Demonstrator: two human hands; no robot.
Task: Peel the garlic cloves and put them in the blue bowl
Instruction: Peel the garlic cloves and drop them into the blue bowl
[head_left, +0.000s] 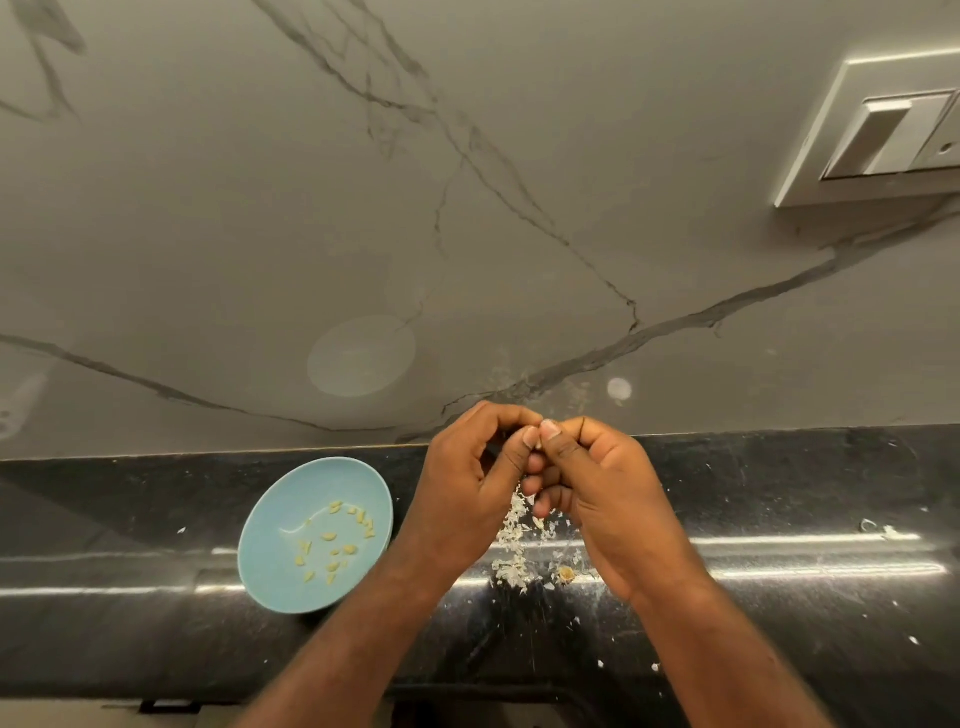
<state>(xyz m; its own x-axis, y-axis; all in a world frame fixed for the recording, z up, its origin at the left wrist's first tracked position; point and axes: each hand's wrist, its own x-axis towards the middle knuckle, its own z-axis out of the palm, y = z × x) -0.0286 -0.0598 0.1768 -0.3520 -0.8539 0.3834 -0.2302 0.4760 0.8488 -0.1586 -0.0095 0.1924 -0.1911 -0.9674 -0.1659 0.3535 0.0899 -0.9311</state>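
Note:
A light blue bowl sits on the black counter at the left, holding several peeled yellowish garlic cloves. My left hand and my right hand meet above the counter, to the right of the bowl. Their fingers are curled and the thumb tips press together around a small garlic clove, which is almost wholly hidden between them. Below the hands lies a pile of white garlic skins.
The black stone counter runs across the view, speckled with bits of skin. Behind it rises a grey veined marble wall. A white switch plate is mounted at the upper right.

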